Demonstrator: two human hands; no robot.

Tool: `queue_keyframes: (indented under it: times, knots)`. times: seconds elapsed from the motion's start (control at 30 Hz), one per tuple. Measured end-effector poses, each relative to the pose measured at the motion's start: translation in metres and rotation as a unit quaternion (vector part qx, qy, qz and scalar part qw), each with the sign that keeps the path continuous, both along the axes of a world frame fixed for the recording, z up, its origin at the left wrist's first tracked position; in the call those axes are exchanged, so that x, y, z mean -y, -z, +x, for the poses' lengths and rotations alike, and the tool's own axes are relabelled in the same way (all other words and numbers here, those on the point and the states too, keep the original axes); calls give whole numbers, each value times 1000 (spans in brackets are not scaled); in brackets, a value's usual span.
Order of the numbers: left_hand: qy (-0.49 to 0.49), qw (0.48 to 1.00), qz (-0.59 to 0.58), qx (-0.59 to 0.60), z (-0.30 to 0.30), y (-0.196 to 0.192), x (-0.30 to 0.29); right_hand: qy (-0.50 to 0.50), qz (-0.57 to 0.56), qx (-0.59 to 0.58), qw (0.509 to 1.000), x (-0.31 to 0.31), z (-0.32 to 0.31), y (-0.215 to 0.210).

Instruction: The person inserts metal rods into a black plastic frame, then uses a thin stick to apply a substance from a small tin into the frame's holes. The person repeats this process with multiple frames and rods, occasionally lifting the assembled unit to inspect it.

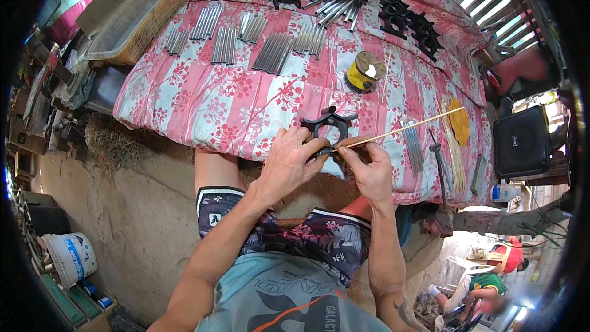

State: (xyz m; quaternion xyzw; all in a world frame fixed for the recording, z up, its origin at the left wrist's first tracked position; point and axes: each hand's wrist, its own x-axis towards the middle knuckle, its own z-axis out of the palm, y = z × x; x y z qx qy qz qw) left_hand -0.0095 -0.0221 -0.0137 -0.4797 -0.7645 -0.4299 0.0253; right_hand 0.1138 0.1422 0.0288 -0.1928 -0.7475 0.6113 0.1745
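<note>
The left hand (289, 163) is closed around the lower rim of a black plastic ring (329, 124) with notched lugs, holding it just above the near edge of the table with the pink flowered cloth (203, 98), over the person's lap. The right hand (369, 169) pinches the near end of a thin bamboo stick (405, 128) between thumb and fingers, its tip at the ring and its long end angling up and right over the cloth. The stick looks slender enough to bend or snap if pushed at a slant, and the ring, held only by its edge, could twist in the grip; either might drop to the dirt floor, since both sit past the table edge. The far end of the stick could also sweep the loose metal rods (413, 144) lying just beside it. As for packages, a yellow roll of tape (365, 72) stands mid-table; a white bucket with a blue panel (70, 257) sits on the floor at far left; a small white bottle with a blue label (504, 192) lies at right, under a black box (521, 141).
</note>
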Motion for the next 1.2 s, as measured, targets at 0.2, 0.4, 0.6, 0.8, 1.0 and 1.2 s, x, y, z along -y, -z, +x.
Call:
queue_keyframes:
  times: [0.2, 0.4, 0.6, 0.8, 1.0, 1.2]
  knots:
    - [-1, 1000, 5, 2, 0, -1, 0, -4, 18, -3, 1000, 3, -3, -1]
    - [-1, 1000, -3, -5, 0, -2, 0, -45, 273, -56, 959, 14, -5, 2]
    - [-2, 1000, 6, -16, -1, -1, -2, 38, 359, -57, 931, 9, -2, -8]
    - [8, 1000, 3, 1, -1, -1, -1, 172, 399, 262, 862, -81, 2, -27]
    - [11, 1000, -15, 11, -1, -4, 1, 154, 502, 229, 820, -122, -55, -4]
    - [16, 1000, -19, 3, -2, -7, 0, 219, 450, 274, 821, -140, -98, 4]
